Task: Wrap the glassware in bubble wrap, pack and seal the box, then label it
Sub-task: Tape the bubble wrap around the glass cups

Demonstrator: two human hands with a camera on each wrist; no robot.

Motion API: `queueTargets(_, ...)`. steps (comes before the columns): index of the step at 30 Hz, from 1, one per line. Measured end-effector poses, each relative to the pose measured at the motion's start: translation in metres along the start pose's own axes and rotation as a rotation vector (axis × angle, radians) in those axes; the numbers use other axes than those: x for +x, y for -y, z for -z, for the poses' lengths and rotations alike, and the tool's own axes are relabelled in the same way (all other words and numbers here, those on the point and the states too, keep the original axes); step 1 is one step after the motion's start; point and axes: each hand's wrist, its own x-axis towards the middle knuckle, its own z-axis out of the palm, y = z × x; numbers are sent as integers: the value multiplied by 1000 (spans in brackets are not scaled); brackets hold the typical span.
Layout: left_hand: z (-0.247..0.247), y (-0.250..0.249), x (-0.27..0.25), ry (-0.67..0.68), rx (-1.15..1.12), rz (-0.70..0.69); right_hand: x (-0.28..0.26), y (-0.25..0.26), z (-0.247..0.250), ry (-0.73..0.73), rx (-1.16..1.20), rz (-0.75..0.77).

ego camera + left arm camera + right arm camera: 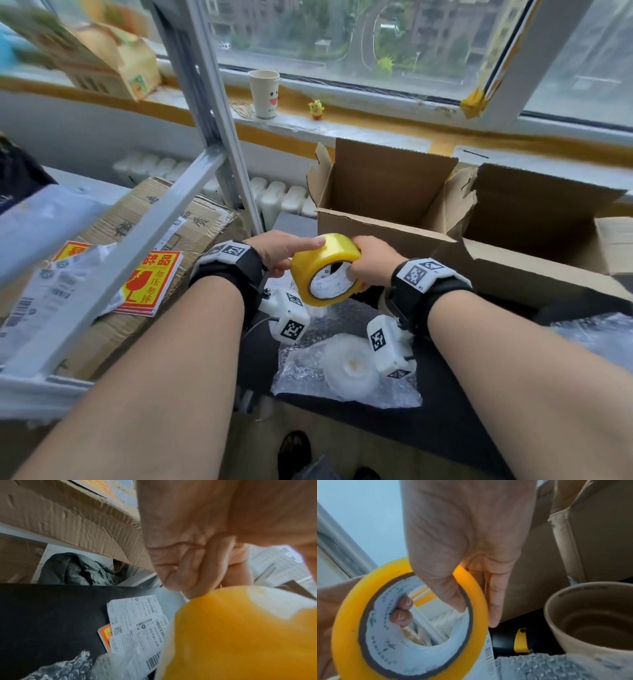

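Both hands hold the yellow tape roll (325, 270) above the bubble-wrapped glass (349, 368): the right hand (371, 263) grips its rim, and the left hand (279, 251) has fingers curled inside the core and forefinger on top. This looks like hunting the tape's end; next, peel a strip. The open box (383, 192) waits behind.

The tape roll (325, 269) is glossy yellow plastic film wound on a matt white paper-lined core. Behind it, the open box (383, 192) is rough brown corrugated cardboard. Below the roll, clear bubble wrap (346, 370) glints on the matt black worktop (445, 421). Left of it, printed paper labels (137, 622) lie flat.
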Motion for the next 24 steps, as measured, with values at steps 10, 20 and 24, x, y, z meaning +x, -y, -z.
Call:
queueTargets(10,-25,-22,-31,97,-104,-172,-36,-19,22,-52,414,-63)
queueTargets(20,-47,-38,-50,148,-207,-267,-64,-35,43,-44,749,-65)
queueTargets(24,-56,-44,-58,170,-235,-278,-71,-42,49,-19,843,-70)
